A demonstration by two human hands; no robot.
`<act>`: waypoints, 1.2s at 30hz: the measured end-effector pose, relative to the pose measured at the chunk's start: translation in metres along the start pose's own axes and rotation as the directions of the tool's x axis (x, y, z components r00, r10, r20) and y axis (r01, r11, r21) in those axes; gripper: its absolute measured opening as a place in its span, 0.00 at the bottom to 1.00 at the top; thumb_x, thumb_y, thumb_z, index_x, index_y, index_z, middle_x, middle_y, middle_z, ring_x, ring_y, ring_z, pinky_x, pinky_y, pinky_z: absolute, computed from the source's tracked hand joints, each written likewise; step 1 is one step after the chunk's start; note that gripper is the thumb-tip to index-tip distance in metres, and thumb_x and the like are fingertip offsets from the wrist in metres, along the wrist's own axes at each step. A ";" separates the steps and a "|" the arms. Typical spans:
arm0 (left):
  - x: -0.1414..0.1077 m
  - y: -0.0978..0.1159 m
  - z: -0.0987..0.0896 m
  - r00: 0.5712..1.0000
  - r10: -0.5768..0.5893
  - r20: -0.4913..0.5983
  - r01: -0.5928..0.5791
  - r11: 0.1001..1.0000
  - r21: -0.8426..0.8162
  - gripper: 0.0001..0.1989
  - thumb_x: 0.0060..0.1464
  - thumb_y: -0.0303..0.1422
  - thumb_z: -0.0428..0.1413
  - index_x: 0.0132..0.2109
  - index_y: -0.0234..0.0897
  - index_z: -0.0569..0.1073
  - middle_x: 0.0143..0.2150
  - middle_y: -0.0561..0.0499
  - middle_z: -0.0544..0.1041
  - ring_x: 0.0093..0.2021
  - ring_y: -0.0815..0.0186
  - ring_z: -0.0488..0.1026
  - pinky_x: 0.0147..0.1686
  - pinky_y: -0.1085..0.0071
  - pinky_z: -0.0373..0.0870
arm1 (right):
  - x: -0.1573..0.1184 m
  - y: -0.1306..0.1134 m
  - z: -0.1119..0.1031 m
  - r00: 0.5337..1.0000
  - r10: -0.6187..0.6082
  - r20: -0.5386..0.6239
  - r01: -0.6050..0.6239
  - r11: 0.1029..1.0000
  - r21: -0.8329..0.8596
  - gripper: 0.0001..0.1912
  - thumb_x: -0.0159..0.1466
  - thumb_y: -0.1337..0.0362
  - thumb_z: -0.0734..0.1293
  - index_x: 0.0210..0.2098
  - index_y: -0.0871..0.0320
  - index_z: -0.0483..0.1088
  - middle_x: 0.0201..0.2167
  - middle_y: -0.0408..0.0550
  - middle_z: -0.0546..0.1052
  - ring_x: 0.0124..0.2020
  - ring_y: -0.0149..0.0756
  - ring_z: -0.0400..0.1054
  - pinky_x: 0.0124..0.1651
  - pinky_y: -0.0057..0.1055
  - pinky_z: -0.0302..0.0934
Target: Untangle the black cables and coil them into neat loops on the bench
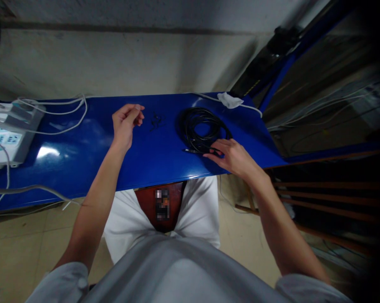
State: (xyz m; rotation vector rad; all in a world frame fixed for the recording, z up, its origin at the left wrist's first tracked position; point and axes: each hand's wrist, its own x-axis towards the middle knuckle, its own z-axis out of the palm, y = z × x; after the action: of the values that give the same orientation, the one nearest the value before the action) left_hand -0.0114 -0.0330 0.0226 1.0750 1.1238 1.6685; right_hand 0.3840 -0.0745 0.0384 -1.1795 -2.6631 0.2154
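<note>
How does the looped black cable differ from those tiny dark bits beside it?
The black cable is a big looped bundle; the dark bits are small and scattered. The right hand holds the black cable, while no hand touches the dark bits. Both are dark and lie on the blue table.

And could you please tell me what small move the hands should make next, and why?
I would probably bring the left hand across to steady the coiled black cable, because only the right hand is at it, on its near side, and a connector end sticks out there. No object shows in the left hand's curled fingers.
</note>
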 end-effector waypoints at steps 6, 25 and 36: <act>0.000 0.003 0.001 1.000 -0.004 -0.023 0.005 1.000 0.017 0.14 0.63 0.44 0.72 0.37 0.39 0.84 0.29 0.52 0.77 0.25 0.71 0.71 0.25 0.75 0.66 | 0.000 0.005 -0.004 0.986 0.065 -0.153 -0.079 0.993 -0.084 0.25 0.81 0.40 0.59 0.46 0.53 0.73 0.37 0.54 0.80 0.39 0.53 0.75 0.47 0.45 0.64; 0.001 -0.002 -0.001 0.992 0.127 0.024 -0.129 0.986 0.109 0.17 0.63 0.48 0.72 0.39 0.38 0.85 0.29 0.51 0.80 0.25 0.71 0.73 0.28 0.75 0.68 | 0.018 -0.025 -0.061 0.877 0.151 -0.456 -0.231 0.965 -0.125 0.24 0.80 0.41 0.61 0.43 0.53 0.75 0.22 0.47 0.72 0.23 0.42 0.67 0.32 0.39 0.51; -0.176 0.050 0.069 0.890 -0.082 0.449 0.107 0.994 -0.030 0.26 0.77 0.52 0.56 0.69 0.39 0.73 0.56 0.40 0.84 0.47 0.59 0.84 0.40 0.68 0.78 | 0.021 -0.100 -0.075 0.788 -0.298 -0.539 0.146 0.941 -0.307 0.16 0.81 0.54 0.67 0.38 0.55 0.73 0.27 0.43 0.77 0.25 0.32 0.67 0.33 0.35 0.56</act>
State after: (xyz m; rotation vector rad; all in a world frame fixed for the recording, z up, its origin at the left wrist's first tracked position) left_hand 0.0957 -0.1939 0.0516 1.2672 0.8092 1.2758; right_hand 0.3184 -0.1223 0.1363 -0.7954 -2.2749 -0.4683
